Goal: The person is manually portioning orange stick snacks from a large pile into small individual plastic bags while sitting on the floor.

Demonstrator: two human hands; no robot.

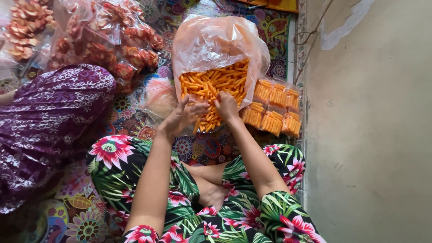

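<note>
Two hands are down in the snacks, and around them it runs from big to small like this: a patterned floor mat [198,150] in many colours covers the ground, a plain grey wall [373,135] stands at the right, and a person in purple flowered cloth [49,121] sits at the left, well apart from the work. Up at the top left lies a heap of clear bags of reddish snacks [108,40]. Dead centre sits the large clear plastic bag [216,45], its mouth turned toward the wearer, with orange stick snacks [216,83] spilling out toward the hands. Just right of it, touching its side, a cluster of small filled packets [272,108] of the same orange sticks is stacked in rows. Just left of the big bag lies a small clear bag [159,96], hazy, contents hard to make out. Now the hands: the left hand [185,116] is curled with fingers spread over the near edge of the sticks, loose pieces under and between the fingers; whether it grips any, I cannot tell. The right hand [226,106] is bunched narrow, fingertips buried in the pile right at the bag's mouth, touching the sticks. Both hands nearly meet.
</note>
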